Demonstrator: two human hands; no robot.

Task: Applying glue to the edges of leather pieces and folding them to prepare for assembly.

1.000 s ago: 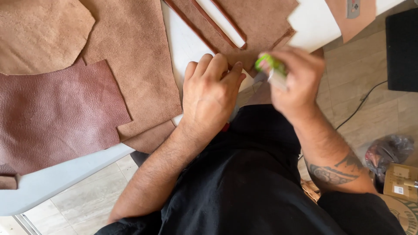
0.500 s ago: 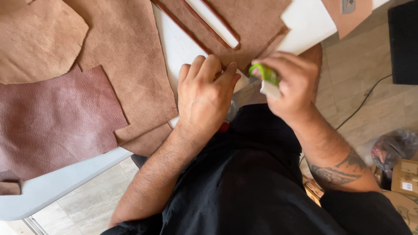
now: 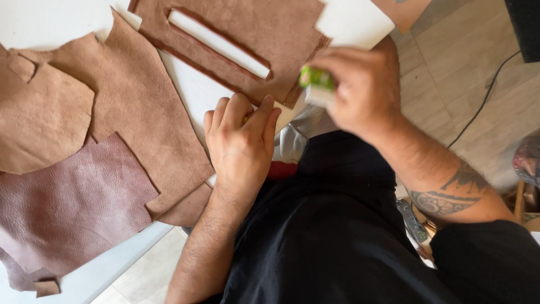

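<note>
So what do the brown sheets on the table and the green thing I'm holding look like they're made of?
Tan sheets: probably suede leather, with a matte nap and ragged edges. Reddish sheet: grained leather with a slight sheen. Green-and-white object in the right hand: possibly plastic, too hidden to tell.

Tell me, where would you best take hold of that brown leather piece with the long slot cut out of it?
Probably at its near edge, coming from the person's side. The slotted leather piece lies flat on the white table, so fingers must slide under an edge. The near corner by the left hand and right hand reaches the table's edge, where it seems easiest to lift.
</note>
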